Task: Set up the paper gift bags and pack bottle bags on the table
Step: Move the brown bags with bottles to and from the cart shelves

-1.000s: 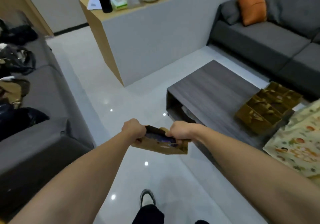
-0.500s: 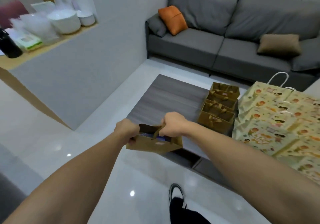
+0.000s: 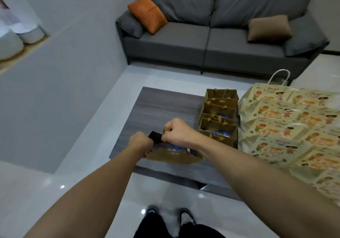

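Brown paper bag (image 3: 173, 157) (open-mouthed, blue contents) held.

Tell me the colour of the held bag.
Golden brown bag, clearest in the head view.

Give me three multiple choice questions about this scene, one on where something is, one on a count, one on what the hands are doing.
1. Where do the standing brown gift bags sit?
A. sofa
B. table
C. floor

2. How many brown bags stand in that row?
A. three
B. one
C. six

3. What are the hands doing?
A. hanging idle
B. both gripping one brown bag
C. lifting a cushion

Answers:
1 B, they stand on the grey table.
2 A, three open tops show.
3 B, left hand and right hand hold the held brown bag.
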The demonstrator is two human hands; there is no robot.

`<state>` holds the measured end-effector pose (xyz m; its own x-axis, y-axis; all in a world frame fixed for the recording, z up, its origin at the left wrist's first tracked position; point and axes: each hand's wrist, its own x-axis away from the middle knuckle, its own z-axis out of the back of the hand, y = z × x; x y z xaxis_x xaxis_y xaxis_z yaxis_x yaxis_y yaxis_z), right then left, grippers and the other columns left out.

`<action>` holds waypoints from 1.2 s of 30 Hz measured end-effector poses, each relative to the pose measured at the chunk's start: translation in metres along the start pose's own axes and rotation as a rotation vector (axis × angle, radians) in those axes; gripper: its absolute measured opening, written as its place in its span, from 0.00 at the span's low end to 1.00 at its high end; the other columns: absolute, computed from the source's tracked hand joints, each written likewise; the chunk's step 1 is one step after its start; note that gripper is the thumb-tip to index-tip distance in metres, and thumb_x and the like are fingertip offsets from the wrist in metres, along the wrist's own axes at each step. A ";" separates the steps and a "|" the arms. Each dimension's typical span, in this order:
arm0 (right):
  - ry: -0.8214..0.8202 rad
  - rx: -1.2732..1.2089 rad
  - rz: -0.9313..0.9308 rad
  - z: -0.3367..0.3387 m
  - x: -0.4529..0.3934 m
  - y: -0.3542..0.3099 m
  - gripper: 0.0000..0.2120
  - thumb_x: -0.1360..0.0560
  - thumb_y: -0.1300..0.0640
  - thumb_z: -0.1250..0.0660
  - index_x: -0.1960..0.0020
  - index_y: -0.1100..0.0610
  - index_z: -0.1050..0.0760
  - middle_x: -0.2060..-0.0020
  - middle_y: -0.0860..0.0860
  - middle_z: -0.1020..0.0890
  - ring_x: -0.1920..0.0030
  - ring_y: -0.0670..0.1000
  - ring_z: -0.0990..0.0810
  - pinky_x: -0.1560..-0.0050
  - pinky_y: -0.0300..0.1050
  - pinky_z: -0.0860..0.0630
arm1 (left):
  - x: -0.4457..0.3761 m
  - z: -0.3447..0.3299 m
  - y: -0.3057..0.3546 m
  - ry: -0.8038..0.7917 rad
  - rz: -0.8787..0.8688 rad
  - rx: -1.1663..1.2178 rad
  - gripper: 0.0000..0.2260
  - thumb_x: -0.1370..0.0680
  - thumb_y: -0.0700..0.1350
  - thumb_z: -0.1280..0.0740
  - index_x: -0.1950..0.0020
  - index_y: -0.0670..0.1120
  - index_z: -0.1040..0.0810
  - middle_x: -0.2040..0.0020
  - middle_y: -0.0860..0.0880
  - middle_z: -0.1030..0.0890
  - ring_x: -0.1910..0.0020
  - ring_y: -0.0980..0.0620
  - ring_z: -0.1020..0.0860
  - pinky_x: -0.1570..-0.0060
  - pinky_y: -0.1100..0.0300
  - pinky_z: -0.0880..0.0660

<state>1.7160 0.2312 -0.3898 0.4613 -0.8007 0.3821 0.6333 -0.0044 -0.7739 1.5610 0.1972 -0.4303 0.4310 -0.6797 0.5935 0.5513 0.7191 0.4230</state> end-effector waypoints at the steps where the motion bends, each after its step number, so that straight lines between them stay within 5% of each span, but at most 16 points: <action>1: 0.007 0.017 -0.018 0.003 -0.003 0.002 0.08 0.30 0.65 0.32 0.67 0.59 0.27 0.72 0.56 0.29 0.69 0.52 0.30 0.68 0.47 0.33 | -0.012 -0.006 0.006 -0.022 -0.018 0.005 0.09 0.25 0.39 0.30 0.49 0.35 0.21 0.50 0.37 0.19 0.56 0.39 0.18 0.64 0.48 0.16; 8: 0.167 0.100 -0.202 0.016 -0.014 0.036 0.10 0.31 0.61 0.30 0.70 0.54 0.25 0.72 0.51 0.22 0.65 0.52 0.21 0.64 0.50 0.23 | -0.046 -0.046 0.050 -0.334 -0.194 -0.188 0.16 0.26 0.47 0.26 0.43 0.39 0.20 0.44 0.41 0.19 0.44 0.40 0.21 0.45 0.50 0.20; 11: 0.185 0.124 -0.239 0.023 -0.011 0.058 0.10 0.31 0.59 0.29 0.69 0.52 0.26 0.69 0.50 0.22 0.63 0.51 0.21 0.65 0.48 0.23 | -0.043 -0.068 0.067 -0.484 -0.257 -0.204 0.05 0.21 0.45 0.30 0.50 0.43 0.20 0.52 0.44 0.20 0.47 0.44 0.22 0.52 0.55 0.24; 13: 0.197 0.150 -0.271 0.028 -0.008 0.075 0.11 0.30 0.59 0.30 0.69 0.52 0.28 0.69 0.49 0.24 0.64 0.49 0.24 0.66 0.44 0.29 | -0.038 -0.086 0.077 -0.549 -0.254 -0.155 0.10 0.19 0.38 0.34 0.60 0.45 0.26 0.62 0.48 0.25 0.57 0.51 0.27 0.66 0.65 0.29; 17: 0.157 0.192 -0.334 0.040 -0.009 0.115 0.11 0.29 0.58 0.31 0.68 0.52 0.29 0.66 0.50 0.24 0.60 0.53 0.22 0.63 0.45 0.27 | -0.044 -0.126 0.090 -0.529 -0.243 -0.100 0.04 0.20 0.37 0.36 0.50 0.41 0.21 0.56 0.46 0.22 0.58 0.52 0.27 0.62 0.59 0.31; 21: 0.099 0.270 -0.348 0.052 -0.012 0.154 0.12 0.27 0.55 0.31 0.66 0.51 0.31 0.62 0.51 0.23 0.57 0.56 0.21 0.59 0.46 0.27 | -0.045 -0.160 0.102 -0.533 -0.252 -0.084 0.09 0.17 0.38 0.39 0.38 0.39 0.23 0.48 0.44 0.22 0.54 0.52 0.26 0.61 0.61 0.31; 25: 0.070 0.331 -0.334 0.062 -0.020 0.180 0.03 0.26 0.54 0.31 0.56 0.52 0.24 0.56 0.54 0.20 0.50 0.60 0.19 0.56 0.46 0.27 | -0.046 -0.181 0.111 -0.531 -0.210 -0.052 0.12 0.18 0.37 0.36 0.34 0.40 0.25 0.42 0.43 0.21 0.49 0.50 0.26 0.55 0.60 0.30; 28: 0.036 0.368 -0.339 0.067 -0.026 0.196 0.07 0.24 0.53 0.31 0.48 0.54 0.22 0.55 0.53 0.21 0.51 0.58 0.20 0.56 0.47 0.28 | -0.044 -0.183 0.116 -0.563 -0.176 -0.039 0.15 0.18 0.35 0.36 0.32 0.40 0.28 0.41 0.46 0.23 0.44 0.49 0.25 0.51 0.63 0.31; 33: -0.036 0.362 -0.405 0.066 -0.030 0.218 0.11 0.23 0.49 0.31 0.44 0.54 0.22 0.50 0.53 0.19 0.50 0.56 0.20 0.47 0.54 0.20 | -0.059 -0.180 0.109 -0.534 -0.137 -0.123 0.16 0.19 0.37 0.36 0.31 0.45 0.28 0.43 0.48 0.23 0.47 0.51 0.24 0.47 0.56 0.28; 36: 0.026 0.390 -0.367 0.072 -0.035 0.219 0.08 0.22 0.49 0.32 0.47 0.52 0.24 0.52 0.52 0.21 0.51 0.56 0.21 0.50 0.51 0.23 | -0.064 -0.177 0.110 -0.508 -0.117 -0.141 0.20 0.18 0.34 0.39 0.26 0.43 0.32 0.41 0.47 0.25 0.47 0.52 0.27 0.47 0.57 0.30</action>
<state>1.8836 0.3012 -0.5362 0.1539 -0.8032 0.5755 0.9362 -0.0678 -0.3450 1.7205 0.2939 -0.5428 -0.0200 -0.5734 0.8190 0.6803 0.5925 0.4315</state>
